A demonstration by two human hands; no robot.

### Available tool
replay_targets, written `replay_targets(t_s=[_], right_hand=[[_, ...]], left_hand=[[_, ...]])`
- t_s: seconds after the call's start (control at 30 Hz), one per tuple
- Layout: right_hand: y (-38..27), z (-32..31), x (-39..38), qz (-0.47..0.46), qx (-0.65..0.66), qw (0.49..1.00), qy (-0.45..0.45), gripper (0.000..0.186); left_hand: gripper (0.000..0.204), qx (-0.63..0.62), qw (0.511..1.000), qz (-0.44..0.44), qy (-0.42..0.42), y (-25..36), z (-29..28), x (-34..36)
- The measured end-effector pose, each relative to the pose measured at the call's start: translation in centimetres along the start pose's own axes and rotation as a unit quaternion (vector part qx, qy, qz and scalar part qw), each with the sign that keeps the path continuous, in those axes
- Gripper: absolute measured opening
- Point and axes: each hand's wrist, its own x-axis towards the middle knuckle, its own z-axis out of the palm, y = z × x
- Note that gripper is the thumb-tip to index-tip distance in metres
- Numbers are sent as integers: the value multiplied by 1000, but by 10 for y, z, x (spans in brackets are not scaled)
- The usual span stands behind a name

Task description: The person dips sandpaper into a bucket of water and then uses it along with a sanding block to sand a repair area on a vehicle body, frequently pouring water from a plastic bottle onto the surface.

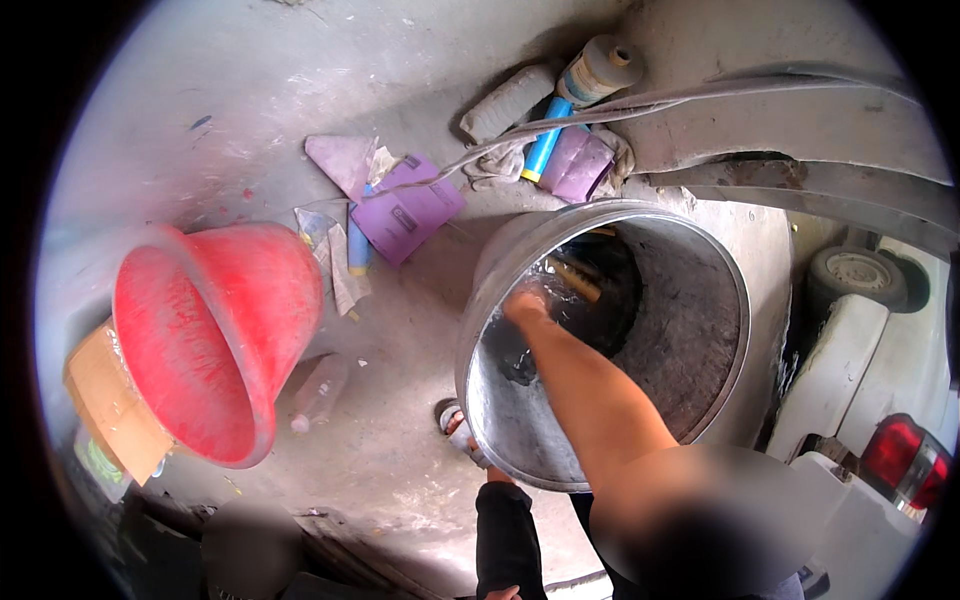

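Grip unclear: on my feed I cannot tell whether the right hand [527, 300], inside the grey drum [690, 330], is closed or loose; the left hand [504, 594], mostly cropped below the drum, is equally unreadable. The drum's mouth faces up toward me, long axis running down and away. Left of the drum, a purple sheet [425, 200] bears a dark printed label [402, 220]
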Motion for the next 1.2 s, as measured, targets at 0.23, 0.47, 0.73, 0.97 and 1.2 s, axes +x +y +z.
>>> replay_targets(t_s=[0.23,0.47,0.73,0.97,1.2], right_hand=[[4,48,-16,47,126,988,74,50],[2,38,-38,-52,144,986,-67,48],[61,18,-60,16,271,962,24,65],[83,-97,-169,0,683,703,-199,53],[88,-128,-208,-96,723,650,-213,55]], left_hand=[[21,-13,1000,-2,-13,-2,-6,3],[21,19,999,-43,0,-5,-12,-5],[22,-3,1000,-14,3,-12,-4,-4],[22,1,1000,-22,-8,-8,-9,-4],[14,23,999,25,16,-16,10,-9]])
